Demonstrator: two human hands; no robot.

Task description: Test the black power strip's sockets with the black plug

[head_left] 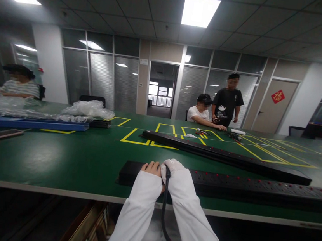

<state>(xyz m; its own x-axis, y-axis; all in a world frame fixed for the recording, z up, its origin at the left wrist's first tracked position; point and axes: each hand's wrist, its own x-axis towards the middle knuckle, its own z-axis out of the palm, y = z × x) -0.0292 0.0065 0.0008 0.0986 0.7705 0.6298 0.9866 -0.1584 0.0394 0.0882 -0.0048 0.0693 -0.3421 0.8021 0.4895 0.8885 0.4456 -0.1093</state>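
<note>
A long black power strip (pixel 237 188) with a row of red-dotted sockets lies along the near side of the green table. My left hand (pixel 152 168), bare, is curled over its top near the left end. Right beside it, my gloved right hand (pixel 175 166) is closed around the end of a black power cable (pixel 165 203). The cable hangs over the table edge between my sleeves toward my lap. Its plug end is mostly hidden by my fingers. Both hands touch or nearly touch each other above the strip.
A second black power strip (pixel 227 156) lies slanted behind the first. Yellow tape outlines (pixel 135 142) mark the green table (pixel 85 166). Blue strips (pixel 31 123) and clear plastic wrap (pixel 89 108) lie at left. Across the table one person (pixel 201 113) sits, another (pixel 229 103) stands.
</note>
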